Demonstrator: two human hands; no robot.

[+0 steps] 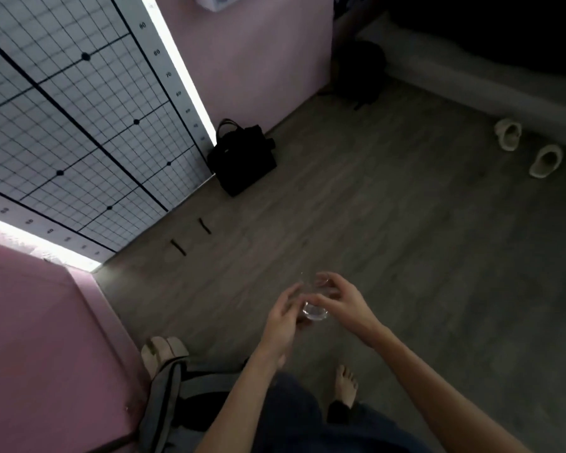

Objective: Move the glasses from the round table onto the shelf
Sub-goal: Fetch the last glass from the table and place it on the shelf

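**A glass carried in both hands above the floor**

The person stands on a grey wooden floor [389,230] and looks down at the two hands, which meet in front of the body. Between them is a small clear glass [315,308]; it is in the air over the floor, near the middle of the view, and not on any surface. Neither the round desk nor the shelf can be seen.

The right hand [342,302] curls around the right side and the rim of the glass, with its fingers bent over the top. This looks like the main grip. The left hand [283,317] is half open, its fingers spread and reaching toward the left side of the glass. The picture is blurred there, so I cannot tell if it really touches the glass or only comes close to it. Probably the second hand is there to support a smooth, breakable thing, or to take it over.

A bare foot [346,385] shows near the bottom. Farther away, a black bag [242,161] stands on the floor by the pink wall [262,50], and a pair of pale slippers [526,147] lies far right. To the left there is a lit panel with a grid [79,125].

I judge the task is in the carrying step.
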